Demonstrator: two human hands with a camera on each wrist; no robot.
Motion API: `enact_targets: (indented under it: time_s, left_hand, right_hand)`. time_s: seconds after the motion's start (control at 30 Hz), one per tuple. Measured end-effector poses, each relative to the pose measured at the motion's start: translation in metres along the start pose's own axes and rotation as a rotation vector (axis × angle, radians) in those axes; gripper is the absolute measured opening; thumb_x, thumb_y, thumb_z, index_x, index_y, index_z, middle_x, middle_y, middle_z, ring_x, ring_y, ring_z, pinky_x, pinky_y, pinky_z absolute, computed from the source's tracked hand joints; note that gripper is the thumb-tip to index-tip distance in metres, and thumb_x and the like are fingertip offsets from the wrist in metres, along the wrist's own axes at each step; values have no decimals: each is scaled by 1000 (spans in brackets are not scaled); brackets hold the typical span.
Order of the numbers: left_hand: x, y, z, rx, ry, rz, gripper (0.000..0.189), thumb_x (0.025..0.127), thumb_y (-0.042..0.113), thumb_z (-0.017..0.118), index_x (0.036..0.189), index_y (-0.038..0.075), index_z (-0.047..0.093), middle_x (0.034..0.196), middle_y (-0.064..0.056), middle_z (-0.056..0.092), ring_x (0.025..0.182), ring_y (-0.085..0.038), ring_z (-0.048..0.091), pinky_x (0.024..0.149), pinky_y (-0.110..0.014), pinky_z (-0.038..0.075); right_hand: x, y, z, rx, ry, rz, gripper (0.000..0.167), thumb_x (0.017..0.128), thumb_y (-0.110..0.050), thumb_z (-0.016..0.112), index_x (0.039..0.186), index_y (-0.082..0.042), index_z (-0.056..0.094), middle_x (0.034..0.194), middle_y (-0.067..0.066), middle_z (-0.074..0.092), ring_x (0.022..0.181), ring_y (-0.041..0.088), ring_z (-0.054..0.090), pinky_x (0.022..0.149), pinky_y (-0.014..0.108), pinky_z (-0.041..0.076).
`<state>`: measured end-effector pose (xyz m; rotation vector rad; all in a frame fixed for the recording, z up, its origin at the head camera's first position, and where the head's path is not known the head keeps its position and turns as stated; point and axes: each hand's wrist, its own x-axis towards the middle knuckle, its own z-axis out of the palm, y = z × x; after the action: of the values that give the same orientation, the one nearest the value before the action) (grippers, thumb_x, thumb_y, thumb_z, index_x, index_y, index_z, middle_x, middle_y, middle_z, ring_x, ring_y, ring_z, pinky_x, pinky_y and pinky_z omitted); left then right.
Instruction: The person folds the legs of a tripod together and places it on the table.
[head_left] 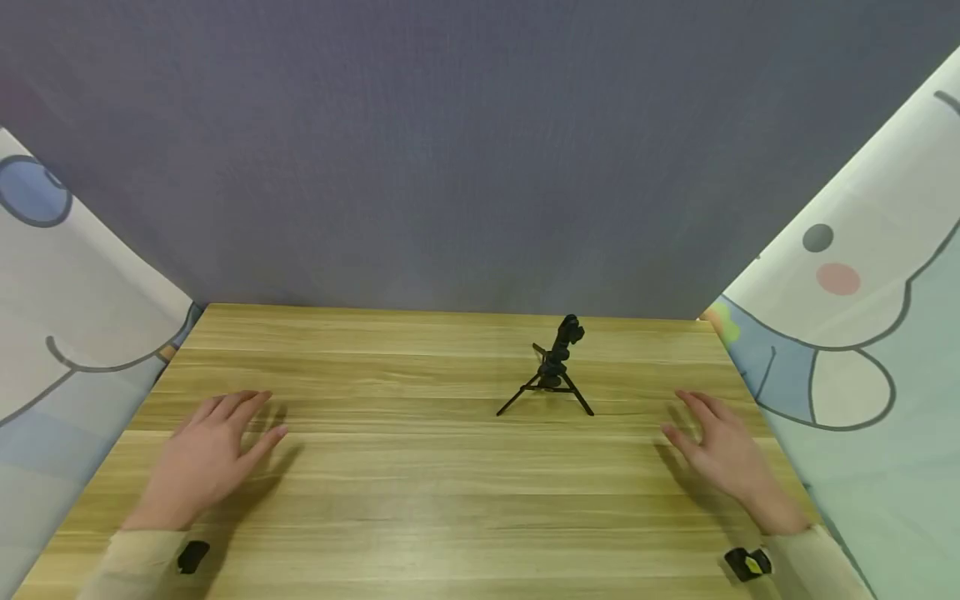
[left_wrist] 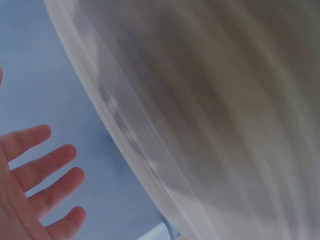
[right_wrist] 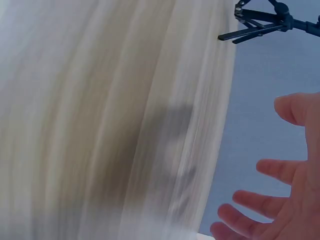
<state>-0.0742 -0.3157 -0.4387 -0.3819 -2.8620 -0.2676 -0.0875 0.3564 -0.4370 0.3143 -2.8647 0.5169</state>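
Note:
A small black tripod (head_left: 553,371) stands on its spread legs on the wooden table, right of the middle and toward the back. My left hand (head_left: 206,458) hovers over the left side of the table, fingers spread and nothing in it. On the right side, my right hand (head_left: 720,454) is held over the wood with its thumb apart from the fingers, also holding nothing. It is the hand nearer the tripod, with a gap between them. In the right wrist view the tripod (right_wrist: 272,22) shows at the top right, beyond the thumb.
The wood-grain table (head_left: 420,500) ends at a grey-blue panel (head_left: 450,167) along its back. Cloths printed with cartoon figures hang at the left (head_left: 82,292) and right (head_left: 862,333). Each sleeve cuff has a small dark device near the wrist.

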Motion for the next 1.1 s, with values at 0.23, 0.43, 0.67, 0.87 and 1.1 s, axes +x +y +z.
enact_targets:
  time_s: [0.23, 0.43, 0.67, 0.87, 1.1]
  left_hand:
    - [16, 20, 8, -94, -16, -4, 57, 98, 47, 60, 137, 5, 57, 126, -23, 61, 115, -48, 54, 91, -65, 43]
    - [36, 46, 18, -179, -2, 26, 50, 99, 42, 60, 132, 4, 62, 124, -21, 63, 108, -43, 61, 82, -60, 51]
    - [59, 80, 32, -286, -27, 53, 50, 102, 46, 55, 132, 7, 63, 122, -13, 66, 104, -33, 65, 80, -52, 54]
    - [79, 109, 44, -373, -55, 75, 49, 102, 49, 52, 132, 11, 63, 117, -3, 68, 100, -20, 66, 77, -43, 55]
    - [99, 140, 56, -477, -84, 120, 42, 102, 41, 56, 131, 11, 65, 110, 4, 68, 94, -14, 66, 76, -38, 54]
  right_hand:
    - [7, -11, 4, 99, -9, 23, 55, 96, -28, 67, 138, 4, 51, 131, 31, 53, 112, 51, 53, 85, 66, 43]
    - [15, -19, 12, 212, 22, 37, 51, 98, -21, 65, 140, 4, 51, 131, 31, 53, 108, 49, 58, 81, 62, 50]
    - [25, -34, 15, 307, 35, 33, 49, 100, -20, 62, 141, 3, 49, 134, 27, 53, 113, 46, 57, 86, 61, 49]
    - [35, -46, 15, 400, 39, 35, 46, 101, -18, 61, 140, 3, 51, 136, 24, 54, 115, 43, 57, 88, 57, 50]
    - [46, -57, 19, 471, 51, 10, 42, 101, -15, 62, 140, -2, 54, 136, 18, 56, 116, 37, 59, 89, 27, 51]
